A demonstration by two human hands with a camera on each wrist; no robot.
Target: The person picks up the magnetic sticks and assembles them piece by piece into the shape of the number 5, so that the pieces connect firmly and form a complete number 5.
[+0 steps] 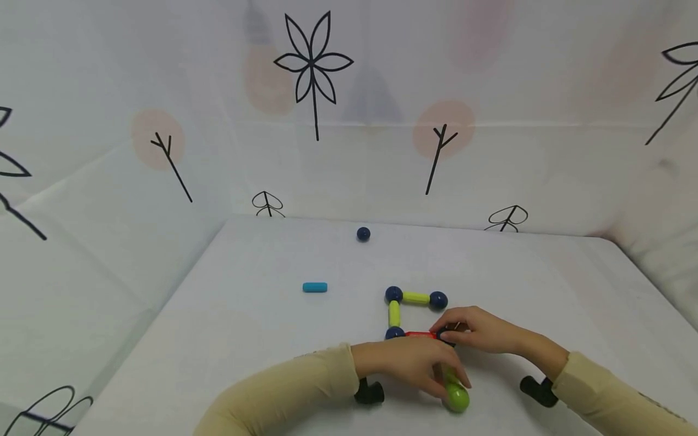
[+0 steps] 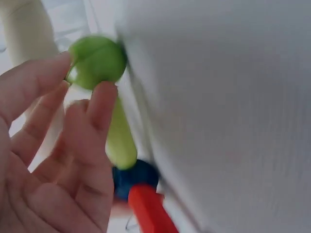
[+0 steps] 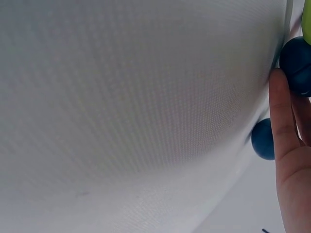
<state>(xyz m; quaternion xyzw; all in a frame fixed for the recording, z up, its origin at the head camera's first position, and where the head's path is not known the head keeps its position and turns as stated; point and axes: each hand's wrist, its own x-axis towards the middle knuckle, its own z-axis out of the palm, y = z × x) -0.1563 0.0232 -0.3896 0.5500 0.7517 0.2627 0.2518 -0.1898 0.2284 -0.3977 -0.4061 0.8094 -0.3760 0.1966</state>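
My left hand (image 1: 409, 364) pinches a light green ball (image 1: 458, 399) between thumb and fingers. In the left wrist view, a yellow-green rod (image 2: 120, 138) runs from this ball to a dark blue ball (image 2: 142, 174), where a red rod (image 2: 151, 211) also meets. With its fingertips, my right hand (image 1: 485, 330) grips that same blue ball, seen in the right wrist view as a blue ball (image 3: 295, 65). Beyond the hands, yellow-green rods (image 1: 416, 298) and dark blue balls (image 1: 394, 294) continue the joined shape, lying flat on the white table (image 1: 262, 339).
A loose blue rod (image 1: 315, 287) lies left of the joined shape. Near the table's back edge sits a single dark blue ball (image 1: 363, 234). White cloth walls (image 1: 360, 169) with plant drawings stand behind and at both sides.
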